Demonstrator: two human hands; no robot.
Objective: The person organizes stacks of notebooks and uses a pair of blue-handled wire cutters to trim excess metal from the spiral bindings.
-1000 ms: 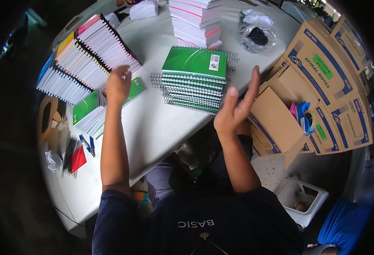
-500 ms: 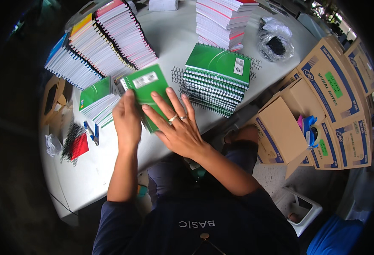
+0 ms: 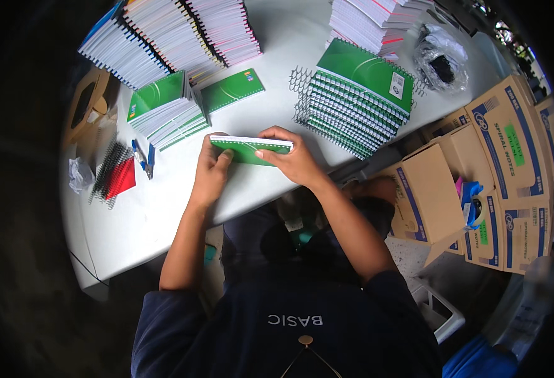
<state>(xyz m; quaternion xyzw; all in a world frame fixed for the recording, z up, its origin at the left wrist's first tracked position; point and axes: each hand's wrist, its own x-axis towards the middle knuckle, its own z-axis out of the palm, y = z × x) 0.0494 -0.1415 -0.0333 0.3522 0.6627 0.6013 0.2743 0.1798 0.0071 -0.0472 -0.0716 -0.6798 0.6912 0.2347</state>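
Between my two hands is a green-covered notebook block [image 3: 251, 153], held low over the near edge of the table. Its punched holes run along the upper edge, and white pages show behind the cover. My left hand [image 3: 212, 171] grips the left end, thumb on the cover. At the right end my right hand [image 3: 292, 157] pinches it with the thumb in front. Beyond lies a flat green punched notebook or cover [image 3: 234, 89], next to a fanned stack of green unbound notebooks [image 3: 163, 104]. To the right stands a pile of green notebooks [image 3: 360, 94] with wire coils sticking out at both sides.
Tall stacks of spiral notebooks [image 3: 173, 31] stand at the far left; white page blocks [image 3: 368, 25] rise at the far right. Blue-handled pliers [image 3: 143, 157], black coils [image 3: 107, 170] and a red sheet [image 3: 122, 179] lie left. Cardboard boxes [image 3: 429, 189] crowd the right.
The notebook block has come down toward me and been tilted, so its punched edge and pages face up. My right hand went from spread on the cover to gripping the end.
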